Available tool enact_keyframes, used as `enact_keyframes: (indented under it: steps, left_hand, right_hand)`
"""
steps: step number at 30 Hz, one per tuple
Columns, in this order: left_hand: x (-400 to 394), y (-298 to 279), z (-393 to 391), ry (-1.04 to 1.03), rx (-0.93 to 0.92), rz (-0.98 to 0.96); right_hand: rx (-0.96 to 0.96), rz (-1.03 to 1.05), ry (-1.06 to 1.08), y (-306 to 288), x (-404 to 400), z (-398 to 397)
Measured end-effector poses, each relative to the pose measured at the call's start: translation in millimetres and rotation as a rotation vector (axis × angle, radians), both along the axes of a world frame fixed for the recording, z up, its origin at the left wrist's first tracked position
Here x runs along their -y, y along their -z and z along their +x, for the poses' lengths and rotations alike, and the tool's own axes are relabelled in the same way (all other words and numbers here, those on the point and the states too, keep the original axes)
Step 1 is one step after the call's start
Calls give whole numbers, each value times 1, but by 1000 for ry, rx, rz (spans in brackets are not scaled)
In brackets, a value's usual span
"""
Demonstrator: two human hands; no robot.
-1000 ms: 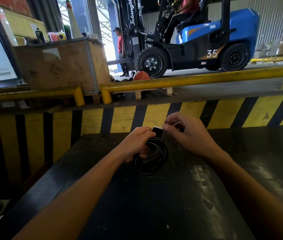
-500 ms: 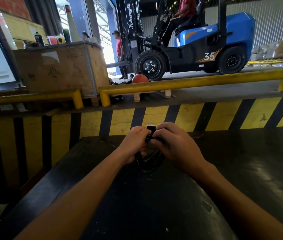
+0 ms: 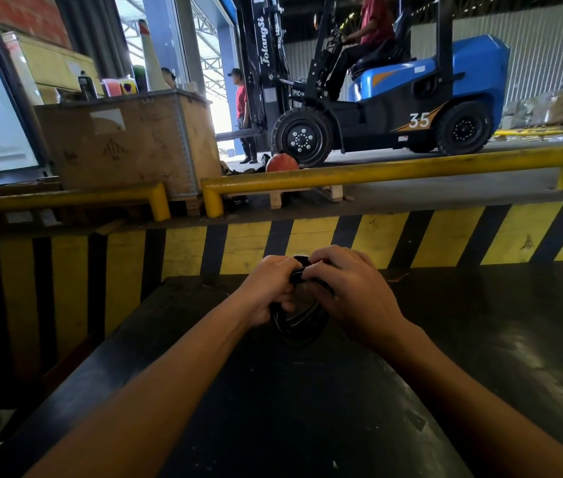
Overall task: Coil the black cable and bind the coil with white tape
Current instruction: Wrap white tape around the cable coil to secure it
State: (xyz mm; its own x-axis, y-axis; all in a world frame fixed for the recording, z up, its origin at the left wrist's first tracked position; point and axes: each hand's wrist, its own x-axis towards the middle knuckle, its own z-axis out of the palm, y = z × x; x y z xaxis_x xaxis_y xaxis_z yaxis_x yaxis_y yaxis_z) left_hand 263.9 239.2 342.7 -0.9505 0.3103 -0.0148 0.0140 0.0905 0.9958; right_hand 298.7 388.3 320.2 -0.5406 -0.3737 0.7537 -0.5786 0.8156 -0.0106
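Both hands meet over the far edge of the dark table (image 3: pixel 307 408). The left hand (image 3: pixel 268 288) and the right hand (image 3: pixel 352 291) are each closed around the top of the coiled black cable (image 3: pixel 299 320), whose lower loops hang between the wrists. No white tape is visible; the fingers cover the binding spot.

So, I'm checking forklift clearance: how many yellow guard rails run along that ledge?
2. A short yellow rail at left ends beside the wooden crate; a long rail spans right, before the forklift. More may lie out of frame.
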Motion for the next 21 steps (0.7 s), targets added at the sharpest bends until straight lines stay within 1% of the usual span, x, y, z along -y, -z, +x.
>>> enact_keyframes:
  steps: [3, 5, 8, 11, 13, 16, 19, 21]
  left_hand:
    - [-1, 0, 3, 11, -78, -26]
    - [-1, 0, 3, 13, -183, -62]
    - [-2, -1, 3, -39, -348, -136]
    - [-5, -2, 3, -95, -517, -224]
    - [-7, -3, 3, -95, -624, -268]
    - [-5, -5, 4, -43, -686, -344]
    - [-3, -7, 5, 14, -671, -391]
    - [-2, -7, 5, 34, -644, -404]
  right_hand:
    - [52, -110, -57, -3, 1, -2]
    - [103, -239, -108, -4, 3, -4]
    - [240, -478, -181, -8, 4, -4]
    - [339, -607, -167, -16, -1, -12]
    - [412, -676, -199, -20, -3, -15]
    - [446, -666, -227, -22, -5, -18]
    - [438, -631, -231, -21, -7, -20]
    - [397, -606, -220, -19, -7, -19]
